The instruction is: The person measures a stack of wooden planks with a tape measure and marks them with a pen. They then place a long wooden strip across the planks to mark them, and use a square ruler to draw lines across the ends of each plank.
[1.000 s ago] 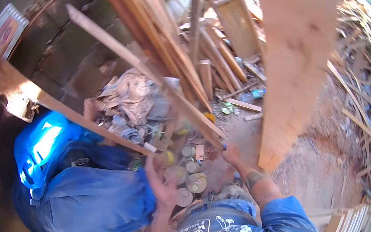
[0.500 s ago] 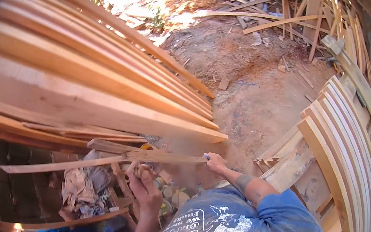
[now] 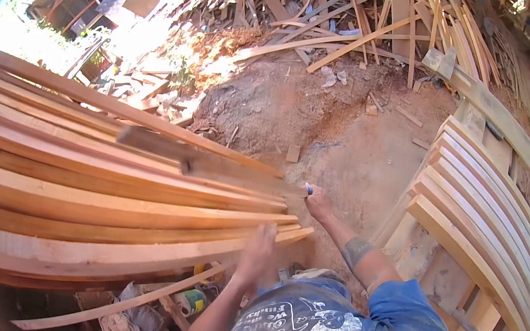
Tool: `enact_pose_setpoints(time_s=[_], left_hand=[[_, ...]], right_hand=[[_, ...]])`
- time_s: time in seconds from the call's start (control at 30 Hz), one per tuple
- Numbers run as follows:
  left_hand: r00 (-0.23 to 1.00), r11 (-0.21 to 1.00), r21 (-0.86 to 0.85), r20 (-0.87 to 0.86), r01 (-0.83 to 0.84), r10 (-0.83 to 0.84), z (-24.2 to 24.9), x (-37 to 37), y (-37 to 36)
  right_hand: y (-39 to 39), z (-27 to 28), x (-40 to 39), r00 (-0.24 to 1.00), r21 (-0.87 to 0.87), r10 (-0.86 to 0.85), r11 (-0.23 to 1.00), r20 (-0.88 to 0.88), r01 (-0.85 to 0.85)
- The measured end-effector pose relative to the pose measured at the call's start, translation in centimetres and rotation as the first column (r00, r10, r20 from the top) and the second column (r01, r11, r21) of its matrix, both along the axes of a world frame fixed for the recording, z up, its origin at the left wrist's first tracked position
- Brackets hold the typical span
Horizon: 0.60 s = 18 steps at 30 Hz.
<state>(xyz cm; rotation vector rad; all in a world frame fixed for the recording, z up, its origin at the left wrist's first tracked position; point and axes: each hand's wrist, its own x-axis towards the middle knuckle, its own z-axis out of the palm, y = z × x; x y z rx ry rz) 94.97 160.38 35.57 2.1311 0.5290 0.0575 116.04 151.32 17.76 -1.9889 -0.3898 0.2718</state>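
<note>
The right hand (image 3: 319, 203) is closed round the end of a brown strip (image 3: 230, 168), which extends to its left, over the boards (image 3: 135, 211). The strip is probably stiff, rather light and rough, not slippery; its middle should give better balance than its end. The left hand (image 3: 258, 252), near the boards' ends, is blurred, so I cannot tell its grip.

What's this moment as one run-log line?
right hand: holding long brown piece | left hand: blurred, near wooden planks, contact unclear
</note>
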Motion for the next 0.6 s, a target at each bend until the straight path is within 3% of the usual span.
enact_pose_setpoints(time_s=[0.03, 0.13, 0.23, 0.3, 0.37, 0.47, 0.57, 0.6], left_hand=[[0.992, 0.997, -0.065, -0.118, 0.041, -0.049, -2.2, 0.4, 1.3], [0.914, 0.966, -0.106, -0.315, 0.235, -0.257, -5.2, 0.1, 2.4], [0.944, 0.972, -0.197, -0.279, 0.126, -0.179, -3.9, 0.2, 3.1], [0.981, 0.987, -0.144, -0.171, 0.071, -0.096, -3.8, 0.6, 3.9], [0.993, 0.997, -0.08, -0.113, 0.007, -0.016, -4.3, 1.6, 5.0], [0.945, 0.923, -0.307, -0.296, -0.23, 0.137, -2.7, 5.2, 5.9], [0.939, 0.791, -0.511, -0.251, -0.336, 0.236, -5.4, 9.0, 7.0], [0.93, 0.811, -0.469, -0.275, -0.35, 0.242, -6.4, 10.8, 7.2]], right_hand=[[1.0, 2.8, 1.0, 0.997, 0.014, -0.015, 1.0, 0.07, 0.014], [3.6, 7.7, 6.3, 0.995, -0.066, -0.099, 0.993, 0.025, 0.1], [5.3, 6.1, 16.0, 0.984, 0.208, -0.177, 0.964, 0.027, 0.167], [4.3, 7.7, 21.3, 0.992, 0.256, -0.124, 0.96, 0.025, 0.114], [3.6, 10.9, 24.4, 0.993, 0.456, -0.094, 0.882, -0.072, 0.117], [2.1, 12.3, 30.2, 0.995, 0.481, -0.064, 0.872, -0.072, 0.091], [-0.6, 14.3, 35.5, 0.981, 0.303, -0.08, 0.944, -0.179, 0.132], [-1.3, 12.4, 38.4, 0.98, 0.294, -0.113, 0.943, -0.162, 0.158]])
